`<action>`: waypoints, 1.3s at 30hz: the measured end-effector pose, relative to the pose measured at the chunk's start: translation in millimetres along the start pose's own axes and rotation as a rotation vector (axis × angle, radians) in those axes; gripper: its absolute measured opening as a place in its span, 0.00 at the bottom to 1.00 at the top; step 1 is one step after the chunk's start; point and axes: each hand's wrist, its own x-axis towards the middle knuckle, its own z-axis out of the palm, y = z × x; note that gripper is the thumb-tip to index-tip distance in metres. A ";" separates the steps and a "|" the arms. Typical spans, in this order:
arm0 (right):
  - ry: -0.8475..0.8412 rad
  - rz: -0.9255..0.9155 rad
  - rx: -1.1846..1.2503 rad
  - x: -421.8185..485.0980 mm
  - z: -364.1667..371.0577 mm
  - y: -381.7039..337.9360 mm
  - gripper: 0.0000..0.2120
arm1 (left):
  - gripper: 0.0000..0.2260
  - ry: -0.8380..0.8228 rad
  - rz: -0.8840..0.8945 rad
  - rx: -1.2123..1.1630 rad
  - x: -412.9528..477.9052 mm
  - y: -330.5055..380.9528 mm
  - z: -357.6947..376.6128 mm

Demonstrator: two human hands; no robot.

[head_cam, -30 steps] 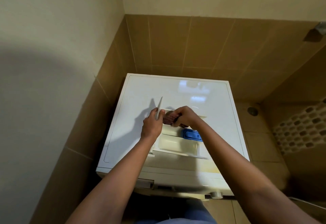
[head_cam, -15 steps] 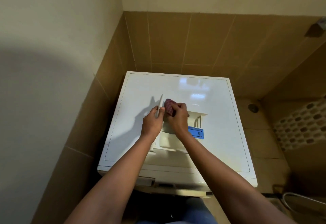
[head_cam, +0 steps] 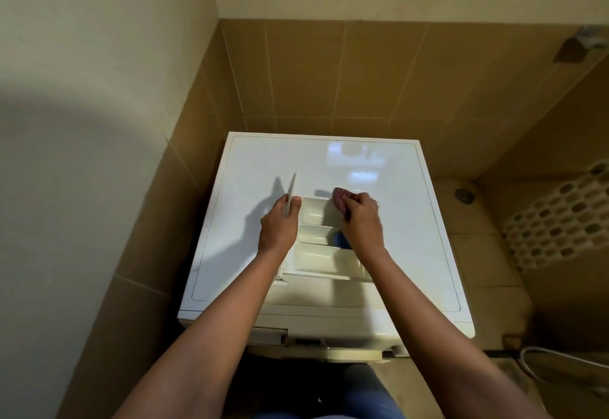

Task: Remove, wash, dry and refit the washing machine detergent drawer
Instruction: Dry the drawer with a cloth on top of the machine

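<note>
Looking down, we see the white plastic detergent drawer (head_cam: 316,258) lying on the glossy top surface (head_cam: 329,161) of the white box-shaped washing machine (head_cam: 329,323); it sits on the nearer half of that surface, a little toward 6 o'clock from the middle, with its open compartments facing up and ranged one behind another from 6 toward 12 o'clock.

Our left hand (head_cam: 278,227) is at the drawer's 9 o'clock side; its thumb and fingers pinch a thin white upright panel (head_cam: 291,193) that stands on edge at the drawer's 10 o'clock corner and throws a pointed shadow toward 9 o'clock. Our right hand (head_cam: 362,221) is at the drawer's 2 o'clock corner; its fingers are curled round a small dark red checked cloth (head_cam: 339,199), which pokes out past the knuckles toward 11 o'clock and touches the far edge of the drawer. A small blue plastic insert (head_cam: 341,240) shows at the 3 o'clock side of the middle compartment, partly hidden under the right wrist.

Both bare forearms reach in from 6 o'clock; the two hands are apart, with the far compartment between them.

Brown square wall tiles (head_cam: 329,72) rise behind the machine at 12 o'clock and along 9 o'clock; a round floor drain (head_cam: 463,194) lies at 3 o'clock; a pale curved hose (head_cam: 543,352) lies on the floor at 4 o'clock.
</note>
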 end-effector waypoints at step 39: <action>-0.301 -0.064 0.328 5.6 -10.6 -62.4 0.09 | 0.24 0.010 -0.022 0.002 -1.0 0.9 -2.0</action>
